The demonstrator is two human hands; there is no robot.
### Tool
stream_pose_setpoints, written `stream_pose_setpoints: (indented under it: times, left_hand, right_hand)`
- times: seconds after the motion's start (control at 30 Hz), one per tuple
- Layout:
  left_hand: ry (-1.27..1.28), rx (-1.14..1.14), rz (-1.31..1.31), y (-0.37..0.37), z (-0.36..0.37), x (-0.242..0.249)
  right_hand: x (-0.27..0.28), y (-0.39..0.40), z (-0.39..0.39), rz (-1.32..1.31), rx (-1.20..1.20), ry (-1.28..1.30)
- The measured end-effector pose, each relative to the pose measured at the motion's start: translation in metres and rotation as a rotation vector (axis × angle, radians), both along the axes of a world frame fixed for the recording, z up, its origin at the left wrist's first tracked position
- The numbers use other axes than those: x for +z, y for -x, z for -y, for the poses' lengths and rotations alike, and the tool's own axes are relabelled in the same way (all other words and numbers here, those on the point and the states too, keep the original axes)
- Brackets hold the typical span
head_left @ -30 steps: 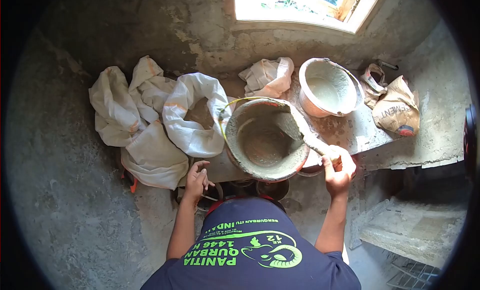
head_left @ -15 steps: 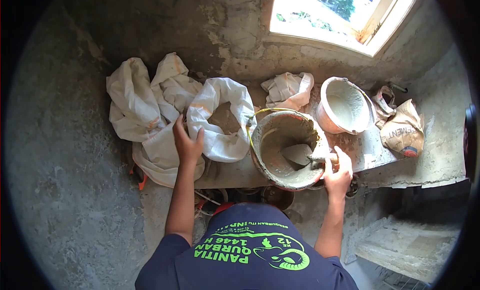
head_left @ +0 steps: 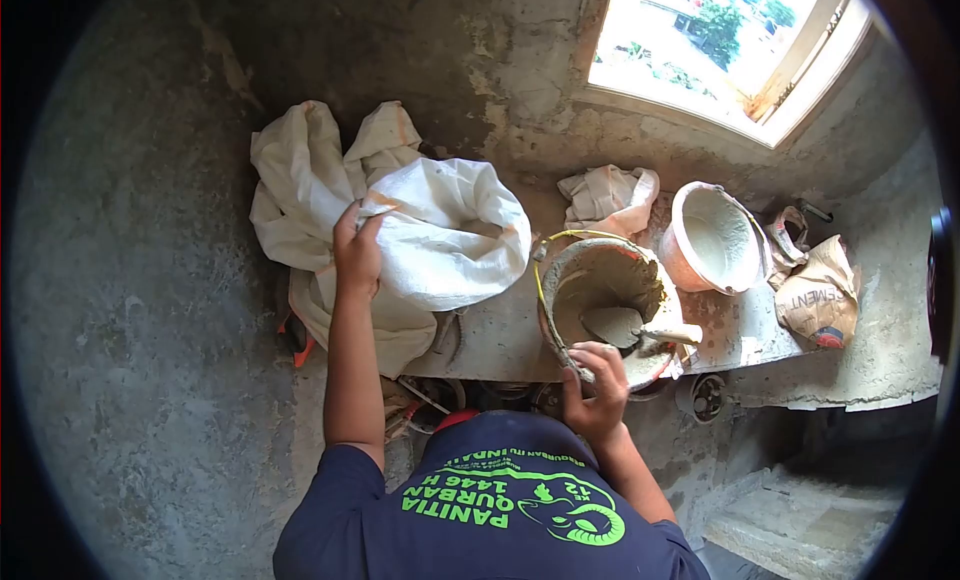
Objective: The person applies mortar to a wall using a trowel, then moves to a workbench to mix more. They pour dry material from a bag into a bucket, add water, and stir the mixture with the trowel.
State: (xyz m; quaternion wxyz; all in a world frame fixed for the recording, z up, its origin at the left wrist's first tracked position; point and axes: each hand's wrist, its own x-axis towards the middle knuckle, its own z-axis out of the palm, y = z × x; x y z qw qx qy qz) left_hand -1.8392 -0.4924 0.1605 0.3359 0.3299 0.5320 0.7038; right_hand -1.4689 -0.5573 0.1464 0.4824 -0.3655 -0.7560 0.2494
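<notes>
My left hand (head_left: 357,252) grips the edge of a white woven sack (head_left: 440,270), whose mouth is gathered and tilted over. To the right, my right hand (head_left: 597,388) is closed on the near rim of a mortar-coated bucket (head_left: 553,330) with a yellow handle. A trowel (head_left: 612,326) lies inside that bucket on grey mortar, its handle (head_left: 672,333) resting toward the right rim.
More white sacks (head_left: 300,180) lie at the left. Beyond the mortar bucket are a crumpled sack (head_left: 612,198), a second bucket (head_left: 712,238) and a brown cement bag (head_left: 820,292). A window (head_left: 720,40) opens above; containers (head_left: 703,398) sit below the ledge.
My left hand has taken hold of the sack, whose mouth is now tipped. My right hand has left the trowel handle and moved left to the bucket's near rim. The view has shifted.
</notes>
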Motion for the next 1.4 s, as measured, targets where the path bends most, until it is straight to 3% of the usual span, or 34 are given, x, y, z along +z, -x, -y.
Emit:
stream_pose_setpoints:
  times: [0.13, 0.17, 0.23, 0.3, 0.4, 0.47, 0.57, 0.63, 0.67, 0.73, 0.77, 0.83, 0.93, 1.03, 1.1, 1.17, 1.2, 1.23, 1.3, 1.37, 1.4]
  left_hand:
    - [0.081, 0.013, 0.057, -0.011, 0.036, 0.029]
    - [0.093, 0.023, 0.059, -0.016, 0.046, 0.018]
    - [0.137, 0.086, -0.185, -0.026, 0.062, -0.016]
    - [0.168, 0.116, -0.179, -0.027, 0.077, -0.048]
    - [0.225, 0.091, -0.205, -0.032, 0.092, -0.058]
    - [0.212, 0.074, -0.245, -0.033, 0.094, -0.057]
    - [0.251, 0.142, -0.387, -0.020, 0.098, -0.059]
    - [0.306, 0.158, -0.476, -0.012, 0.100, -0.053]
    - [0.367, 0.184, -0.560, -0.007, 0.101, -0.050]
    - [0.342, 0.208, -0.617, 0.002, 0.102, -0.053]
    - [0.321, 0.243, -0.667, 0.008, 0.101, -0.057]
    - [0.316, 0.233, -0.552, 0.016, 0.104, -0.062]
    - [0.229, 0.297, -0.520, 0.009, 0.115, -0.041]
    - [0.272, 0.131, -0.359, 0.010, 0.127, -0.036]
    - [0.406, 0.082, -0.467, 0.008, 0.132, -0.031]
    - [0.570, -0.003, -0.705, 0.006, 0.127, -0.030]
    - [0.509, -0.029, -0.819, 0.009, 0.127, -0.047]
    - [0.511, -0.037, -0.817, 0.003, 0.122, -0.032]
    - [0.368, -0.171, -1.069, -0.019, 0.109, 0.008]
    - [0.318, -0.179, -1.131, -0.039, 0.084, 0.016]
    - [0.265, -0.179, -1.196, -0.043, 0.070, 0.017]
  right_hand:
    - [-0.002, 0.024, 0.000, 0.068, 0.219, 0.028]
    - [-0.001, 0.030, 0.000, 0.117, 0.271, 0.018]
    - [0.002, 0.046, -0.003, 0.110, 0.314, 0.062]
    - [0.004, 0.068, -0.012, 0.102, 0.342, 0.099]
    - [-0.012, 0.111, -0.034, 0.110, 0.427, 0.331]
    - [-0.043, 0.143, -0.048, 0.456, 0.109, 0.008]
    - [-0.094, 0.185, -0.084, 0.567, -0.044, 0.087]
    - [-0.113, 0.203, -0.103, 0.391, -0.197, 0.656]
    - [-0.115, 0.204, -0.111, 0.384, -0.206, 0.655]
    - [-0.106, 0.203, -0.122, 0.058, -0.043, 0.876]
    - [-0.101, 0.198, -0.130, 0.060, -0.043, 0.872]
    - [-0.059, 0.179, -0.133, -0.040, -0.064, 0.524]
    - [-0.022, 0.141, -0.125, -0.051, 0.084, 0.274]
    - [0.001, 0.118, -0.097, 0.052, 0.065, 0.388]
    - [-0.001, 0.108, -0.089, 0.115, 0.065, 0.308]
    - [-0.002, 0.101, -0.081, 0.529, -0.005, 0.350]
    - [-0.004, 0.099, -0.075, 0.577, -0.001, 0.353]
    - [-0.005, 0.099, -0.068, 0.580, -0.006, 0.359]
    - [0.000, 0.104, -0.054, 0.749, -0.230, -0.133]
    - [0.020, 0.122, -0.044, 0.710, -0.322, -0.237]
    - [0.012, 0.126, -0.043, 0.520, -0.137, -0.180]
